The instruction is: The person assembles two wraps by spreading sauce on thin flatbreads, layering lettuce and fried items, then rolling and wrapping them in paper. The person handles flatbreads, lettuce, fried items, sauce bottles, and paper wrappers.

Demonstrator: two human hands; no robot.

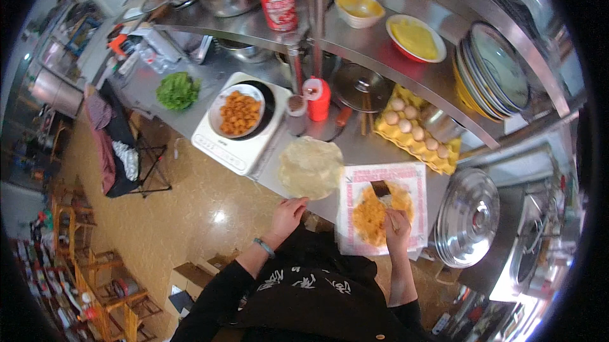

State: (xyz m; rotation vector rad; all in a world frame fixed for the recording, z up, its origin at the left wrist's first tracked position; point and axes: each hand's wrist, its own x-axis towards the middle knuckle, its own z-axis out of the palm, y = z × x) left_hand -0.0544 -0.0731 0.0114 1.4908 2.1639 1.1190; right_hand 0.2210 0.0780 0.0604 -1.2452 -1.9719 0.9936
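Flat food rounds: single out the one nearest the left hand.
The pale plain round by the left hand; the other, orange-topped round lies on pink-printed paper under the right hand.

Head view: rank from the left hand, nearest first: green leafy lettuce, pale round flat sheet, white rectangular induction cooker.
1. Pale round flat sheet: by the left hand's fingertips, just ahead.
2. White rectangular induction cooker: ahead, to the left.
3. Green leafy lettuce: farther left, beyond the cooker.

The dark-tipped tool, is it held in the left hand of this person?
No, the right hand holds the dark-tipped tool, while the left hand is by the near edge of the pale flat round.
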